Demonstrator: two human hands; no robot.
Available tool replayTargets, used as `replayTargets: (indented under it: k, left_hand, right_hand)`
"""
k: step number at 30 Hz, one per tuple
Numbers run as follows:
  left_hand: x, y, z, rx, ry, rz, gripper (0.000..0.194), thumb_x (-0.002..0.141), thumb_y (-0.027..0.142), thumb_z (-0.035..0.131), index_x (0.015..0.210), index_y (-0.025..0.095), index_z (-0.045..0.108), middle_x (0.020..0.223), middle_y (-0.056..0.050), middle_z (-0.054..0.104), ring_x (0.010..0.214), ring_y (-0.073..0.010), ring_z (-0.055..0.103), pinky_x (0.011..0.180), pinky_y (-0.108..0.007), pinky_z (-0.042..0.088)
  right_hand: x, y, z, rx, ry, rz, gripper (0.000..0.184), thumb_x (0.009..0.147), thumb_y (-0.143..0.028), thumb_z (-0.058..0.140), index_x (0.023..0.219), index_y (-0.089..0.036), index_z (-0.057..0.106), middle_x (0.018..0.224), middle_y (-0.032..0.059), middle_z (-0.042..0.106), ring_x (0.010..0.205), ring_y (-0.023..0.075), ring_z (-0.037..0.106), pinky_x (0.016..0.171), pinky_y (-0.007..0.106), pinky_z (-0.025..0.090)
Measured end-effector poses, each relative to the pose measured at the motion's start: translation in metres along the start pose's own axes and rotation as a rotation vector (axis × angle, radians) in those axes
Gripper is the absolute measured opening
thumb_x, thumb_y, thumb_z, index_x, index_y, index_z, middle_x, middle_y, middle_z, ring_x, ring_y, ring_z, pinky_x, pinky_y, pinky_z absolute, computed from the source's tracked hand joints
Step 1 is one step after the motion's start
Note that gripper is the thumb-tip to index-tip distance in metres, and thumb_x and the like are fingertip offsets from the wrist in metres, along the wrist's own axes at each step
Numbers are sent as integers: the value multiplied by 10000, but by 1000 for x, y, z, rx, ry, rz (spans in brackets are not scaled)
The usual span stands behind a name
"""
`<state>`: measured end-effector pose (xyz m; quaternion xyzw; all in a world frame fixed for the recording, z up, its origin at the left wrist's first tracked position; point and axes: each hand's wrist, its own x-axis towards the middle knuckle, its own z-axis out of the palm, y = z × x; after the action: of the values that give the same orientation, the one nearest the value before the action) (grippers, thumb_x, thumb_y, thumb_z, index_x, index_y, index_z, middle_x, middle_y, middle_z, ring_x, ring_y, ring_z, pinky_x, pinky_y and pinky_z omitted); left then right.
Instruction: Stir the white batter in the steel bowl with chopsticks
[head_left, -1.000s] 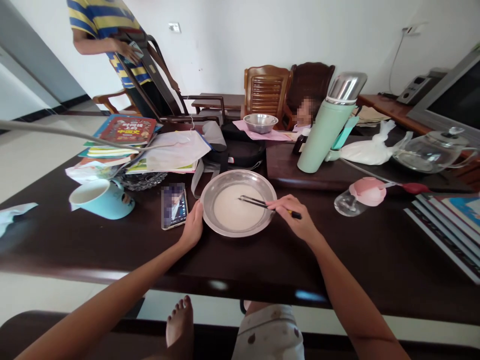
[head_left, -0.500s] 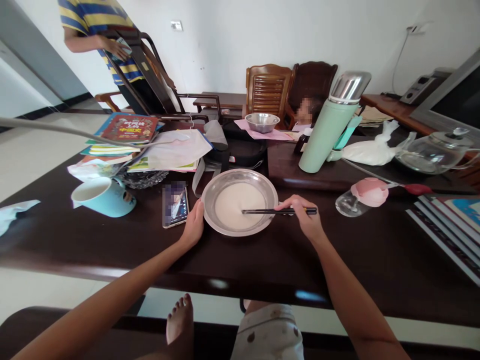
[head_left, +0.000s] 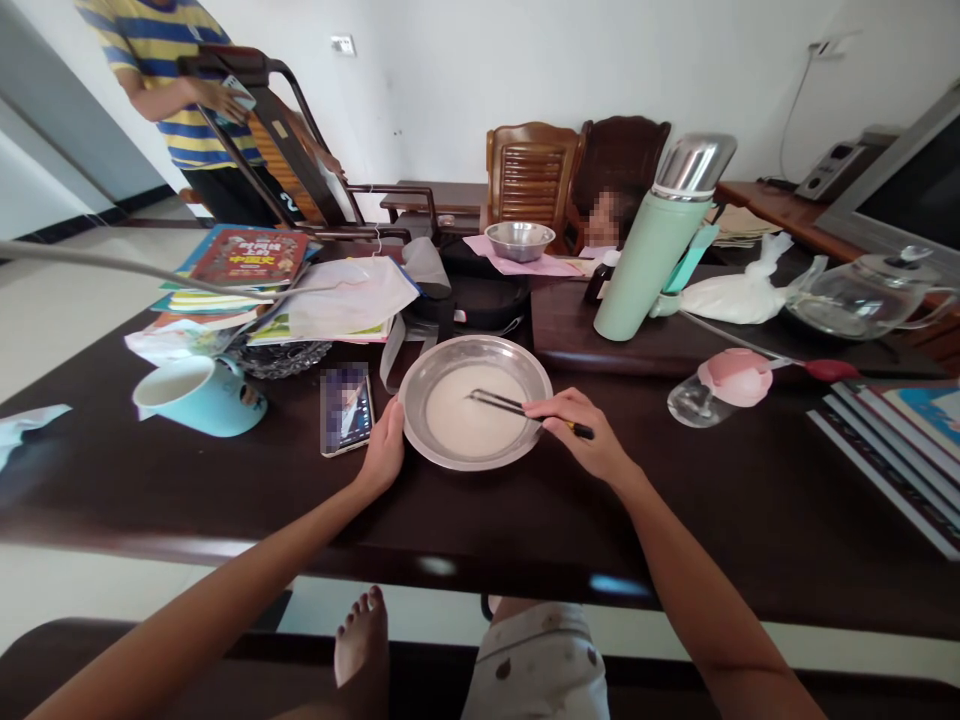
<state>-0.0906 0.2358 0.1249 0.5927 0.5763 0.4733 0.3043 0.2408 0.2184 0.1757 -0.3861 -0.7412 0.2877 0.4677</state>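
A wide metal bowl [head_left: 417, 385] holding a milky white liquid [head_left: 465, 425] stands on the dark table in front of me. My left hand [head_left: 383, 450] grips the left side of its rim, fingers along the outside. In my right hand [head_left: 585, 432] is a pair of black chopsticks [head_left: 501, 403], pinched near their thicker ends. Their tips dip into the liquid near the middle of the bowl. Just left of my left hand lies a phone [head_left: 348, 410] with its screen lit. A clear cup with a pink top [head_left: 731, 380] sits to the right of my right hand.
A blue mug [head_left: 199, 397] and stacked books [head_left: 244, 258] occupy the left. Behind the bowl are a black bag [head_left: 480, 300] and a small metal bowl [head_left: 519, 240]. A green thermos [head_left: 652, 265], glass teapot [head_left: 862, 295] and more books [head_left: 892, 455] stand right. Two people are beyond the table.
My right hand has shifted left, and the chopstick tips have moved up and left through the liquid, now slanting more. My left hand keeps its hold on the bowl.
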Motion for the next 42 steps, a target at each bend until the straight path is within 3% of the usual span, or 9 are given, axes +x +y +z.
replayTargets:
  k: [4, 9, 14, 19, 24, 29, 34, 39, 42]
  left_hand:
    - [0, 0, 0, -9, -13, -5, 850, 990, 786, 312, 1425, 116, 603, 1524, -186, 611, 1464, -333, 523, 1282, -493, 333]
    - [0, 1, 0, -21, -6, -4, 835, 980, 798, 325, 1382, 134, 632, 1508, -177, 626, 1452, -323, 538, 1273, -480, 352]
    - [0, 2, 0, -17, -5, 0, 815, 988, 786, 327, 1387, 147, 638, 1481, -165, 649, 1436, -323, 551, 1266, -483, 362]
    - [0, 1, 0, -21, 2, 9, 812, 989, 787, 324, 1367, 145, 648, 1481, -168, 647, 1440, -323, 547, 1263, -482, 366]
    - [0, -1, 1, -24, 8, 8, 797, 988, 782, 340, 1358, 149, 654, 1469, -163, 656, 1428, -322, 560, 1260, -485, 372]
    - [0, -2, 1, -14, 8, 3, 803, 992, 781, 328, 1370, 146, 645, 1474, -163, 652, 1431, -312, 554, 1264, -476, 365]
    - [0, 0, 1, -17, 12, 6, 821, 978, 806, 329, 1354, 153, 654, 1462, -164, 661, 1410, -311, 572, 1259, -478, 374]
    - [0, 0, 1, -21, 16, 5, 834, 972, 811, 335, 1351, 140, 655, 1458, -175, 658, 1426, -329, 560, 1261, -484, 373]
    - [0, 0, 2, -19, 23, 3, 834, 978, 802, 330, 1356, 132, 651, 1440, -179, 669, 1412, -334, 570, 1253, -498, 382]
  right_hand:
    - [0, 2, -3, 52, 194, 92, 484, 1052, -556, 499, 889, -274, 857, 902, 58, 836, 840, 237, 716, 832, 419, 546]
    - [1, 0, 1, 47, -23, 2, 372, 1010, -561, 591, 992, -298, 854, 1001, 50, 853, 934, 249, 720, 889, 425, 553]
    - [0, 2, -3, 42, 178, 74, 458, 1051, -546, 512, 903, -280, 854, 921, 57, 843, 851, 239, 720, 850, 426, 536]
    - [0, 0, -1, 50, 5, 22, 420, 1023, -581, 551, 983, -291, 852, 982, 55, 847, 926, 249, 719, 889, 432, 550]
    - [0, 2, -4, 26, 189, 72, 475, 1048, -563, 504, 900, -275, 852, 908, 63, 843, 855, 242, 718, 850, 432, 537]
    - [1, -2, -1, 64, -8, 30, 430, 1021, -585, 550, 961, -287, 854, 965, 55, 849, 922, 249, 726, 884, 428, 550]
    - [1, -1, -3, 37, 162, 81, 471, 1038, -581, 513, 896, -285, 851, 915, 54, 843, 883, 250, 724, 891, 445, 533]
    - [1, -1, -1, 61, -14, 42, 445, 1012, -613, 546, 967, -292, 852, 962, 54, 849, 931, 255, 734, 890, 433, 545]
    - [1, -1, -3, 12, 64, 57, 427, 1003, -612, 568, 956, -297, 851, 975, 55, 850, 935, 260, 717, 920, 452, 529]
